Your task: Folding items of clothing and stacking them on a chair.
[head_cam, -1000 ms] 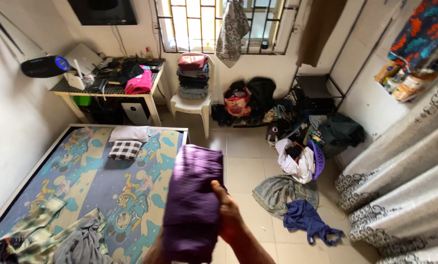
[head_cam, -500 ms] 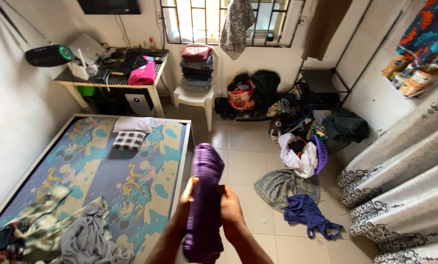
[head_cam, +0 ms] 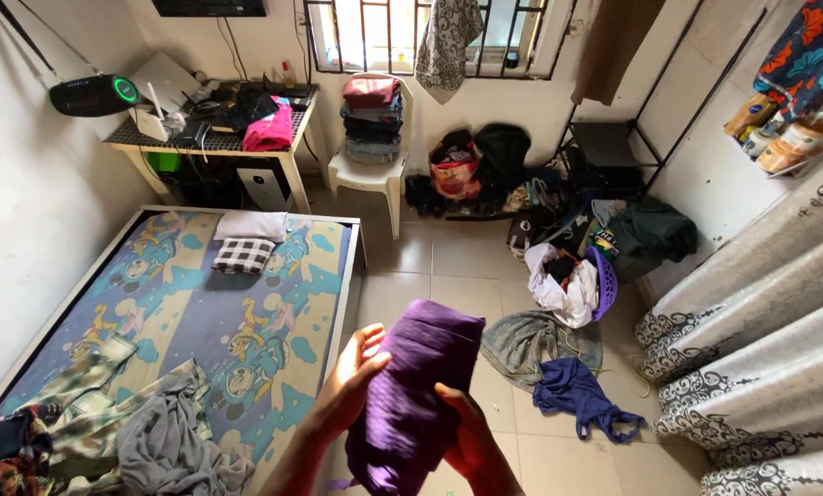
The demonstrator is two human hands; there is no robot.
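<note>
1. Low in the middle of the view, both hands hold a folded purple cloth (head_cam: 414, 400) above the edge of the bed and the tiled floor (head_cam: 457, 289).
2. Half a second ago the cloth stood as a narrow upright roll squeezed between the two palms; now it lies wider and flatter, tilted, its broad face turned up.
3. The left hand (head_cam: 349, 381) has opened out since then: its fingers are spread along the cloth's left edge and press against it from the side.
4. The right hand (head_cam: 464, 432) has slid lower and now clasps the cloth's lower right edge, thumb on top and fingers hidden beneath.
5. The camera has tipped down a little; the room's things lie as they did.
6. Left of the hands is a mattress (head_cam: 191, 321) with a cartoon-print sheet in blue and yellow.
7. At its far end lie a folded white cloth (head_cam: 251, 225) and a folded checked cloth (head_cam: 243, 256), touching.
8. At its near end sits a heap of crumpled clothes (head_cam: 127, 432), grey and plaid.
9. On the floor to the right are a grey-green garment (head_cam: 531, 340), a blue garment (head_cam: 576, 395) and a purple basket (head_cam: 602, 280) holding white cloth.
10. Against the far wall stand a cluttered table (head_cam: 209, 138), and a white chair (head_cam: 367, 174) stacked with folded clothes, under a barred window (head_cam: 375, 32).
11. A patterned grey curtain (head_cam: 760, 340) hangs at the right.
</note>
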